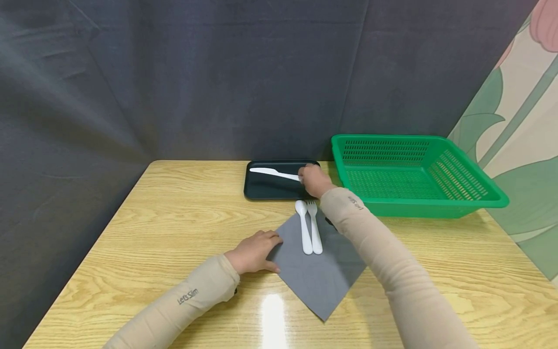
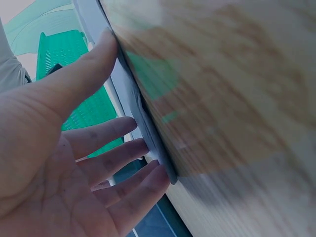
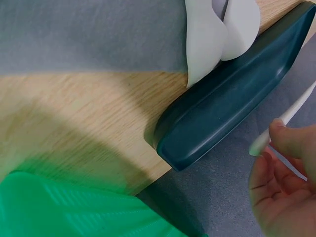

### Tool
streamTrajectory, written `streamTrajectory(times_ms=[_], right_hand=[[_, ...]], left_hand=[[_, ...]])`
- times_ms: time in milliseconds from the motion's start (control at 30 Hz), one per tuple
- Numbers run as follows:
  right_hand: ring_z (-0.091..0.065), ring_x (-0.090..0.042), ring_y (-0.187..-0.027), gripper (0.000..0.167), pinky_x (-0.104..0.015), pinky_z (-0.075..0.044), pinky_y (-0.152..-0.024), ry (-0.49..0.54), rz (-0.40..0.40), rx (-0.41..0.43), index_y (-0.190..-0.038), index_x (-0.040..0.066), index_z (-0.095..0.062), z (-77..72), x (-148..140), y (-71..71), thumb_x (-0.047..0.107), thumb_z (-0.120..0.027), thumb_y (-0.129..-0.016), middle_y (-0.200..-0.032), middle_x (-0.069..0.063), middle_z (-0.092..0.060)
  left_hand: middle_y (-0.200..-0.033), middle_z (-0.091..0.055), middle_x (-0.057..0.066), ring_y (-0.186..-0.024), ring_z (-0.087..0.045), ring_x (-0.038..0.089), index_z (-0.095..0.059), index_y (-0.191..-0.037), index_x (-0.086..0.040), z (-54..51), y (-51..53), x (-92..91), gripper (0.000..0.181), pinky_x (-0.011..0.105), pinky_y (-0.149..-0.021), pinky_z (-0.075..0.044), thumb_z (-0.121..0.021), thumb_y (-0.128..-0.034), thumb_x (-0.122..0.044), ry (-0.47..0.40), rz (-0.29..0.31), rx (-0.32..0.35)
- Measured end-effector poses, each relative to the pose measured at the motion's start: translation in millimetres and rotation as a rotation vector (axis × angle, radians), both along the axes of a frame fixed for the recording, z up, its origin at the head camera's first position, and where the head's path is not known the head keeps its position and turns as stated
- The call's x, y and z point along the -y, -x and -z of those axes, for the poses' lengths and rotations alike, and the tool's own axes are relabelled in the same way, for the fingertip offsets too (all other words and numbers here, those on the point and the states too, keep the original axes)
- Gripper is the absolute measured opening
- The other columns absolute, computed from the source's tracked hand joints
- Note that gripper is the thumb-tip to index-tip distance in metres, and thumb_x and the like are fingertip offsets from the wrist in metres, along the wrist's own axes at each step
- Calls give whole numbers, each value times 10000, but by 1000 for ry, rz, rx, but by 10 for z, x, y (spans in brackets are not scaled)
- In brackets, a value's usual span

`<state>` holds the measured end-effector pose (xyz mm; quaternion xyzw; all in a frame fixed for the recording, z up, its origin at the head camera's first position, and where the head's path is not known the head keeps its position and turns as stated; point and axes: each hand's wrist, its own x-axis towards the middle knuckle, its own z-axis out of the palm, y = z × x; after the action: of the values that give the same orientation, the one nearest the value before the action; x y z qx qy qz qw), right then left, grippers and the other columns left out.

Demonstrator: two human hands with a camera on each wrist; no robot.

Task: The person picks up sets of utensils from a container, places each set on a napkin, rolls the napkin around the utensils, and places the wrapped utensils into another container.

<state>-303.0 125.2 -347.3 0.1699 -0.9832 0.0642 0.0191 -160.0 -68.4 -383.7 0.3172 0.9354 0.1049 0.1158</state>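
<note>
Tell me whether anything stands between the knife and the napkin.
Yes: the near rim of the tray, though the knife, pinched in the right hand, looks raised above it. Then the heads of the spoon and fork lie at the far corner of the napkin.

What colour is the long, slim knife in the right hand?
The knife is white, clearest in head view.
</note>
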Motion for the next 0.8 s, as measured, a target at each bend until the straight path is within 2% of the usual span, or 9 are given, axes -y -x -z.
streamTrajectory(times_ms=[300, 533, 800], right_hand=[[-611, -304, -910, 134, -387, -542, -764, 7, -1, -1, -1003, 42, -655, -37, -6, -43, 71, -554, -919, -988, -177, -605], [-617, -300, -926, 167, -387, -544, -781, 11, 18, 28, -1054, 42, -650, -51, -15, -46, 81, -561, -918, -1025, -176, -607], [-605, -284, -905, 145, -389, -538, -776, 26, 33, 28, -1030, 40, -643, -73, -39, -65, 78, -563, -916, -1012, -166, -604]], left_hand=[[-1355, -501, 125, -1207, -500, 298, -528, -1288, -23, -4, 1, 3, 681, 390, -964, -479, -766, -749, -365, -2, -1, 6], [-1365, -493, 130, -1220, -492, 306, -524, -1291, -22, 1, 7, 0, 683, 396, -976, -470, -766, -750, -361, -1, -8, 16], [-1364, -493, 131, -1222, -490, 305, -524, -1291, -20, -6, 2, -1, 686, 398, -980, -467, -771, -746, -355, -4, -11, 19]])
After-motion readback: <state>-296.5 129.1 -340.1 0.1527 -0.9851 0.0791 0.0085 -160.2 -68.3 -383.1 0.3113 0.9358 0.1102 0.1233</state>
